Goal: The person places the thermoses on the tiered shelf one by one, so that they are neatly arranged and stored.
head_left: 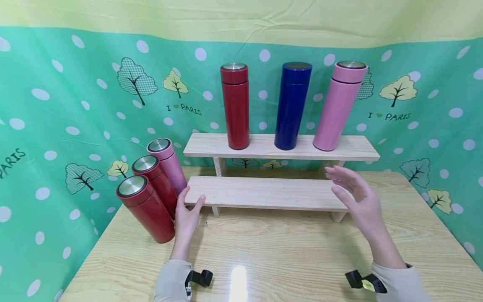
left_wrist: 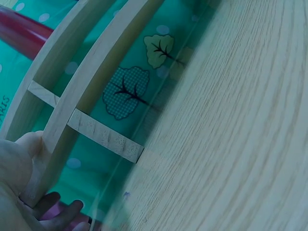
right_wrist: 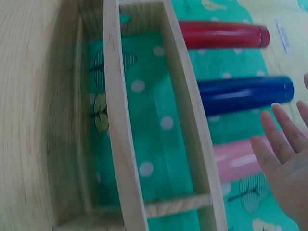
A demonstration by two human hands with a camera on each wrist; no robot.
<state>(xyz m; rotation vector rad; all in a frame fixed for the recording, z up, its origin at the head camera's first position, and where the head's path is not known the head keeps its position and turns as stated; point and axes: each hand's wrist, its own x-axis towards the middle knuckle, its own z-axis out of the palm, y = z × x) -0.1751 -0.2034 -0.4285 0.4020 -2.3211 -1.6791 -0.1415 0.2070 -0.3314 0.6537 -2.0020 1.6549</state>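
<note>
A two-tier wooden shelf (head_left: 260, 193) stands on the table. My left hand (head_left: 187, 216) grips the left end of its lower board; in the left wrist view the thumb (left_wrist: 30, 144) lies on one face and fingertips show past the other. Near the board's right end, my right hand (head_left: 360, 201) is raised, its fingers extended and holding nothing, apart from the bottles in the right wrist view. On the upper board stand a red thermos bottle (head_left: 237, 109), a blue thermos bottle (head_left: 293, 109) and a pink thermos bottle (head_left: 337, 111).
Left of the shelf, close to my left hand, stand two red thermos bottles (head_left: 151, 214) (head_left: 160, 180) and a pink thermos bottle (head_left: 171, 167). Behind everything hangs a green dotted cloth (head_left: 94, 126). The wood-grain table (head_left: 279, 251) extends in front of the shelf.
</note>
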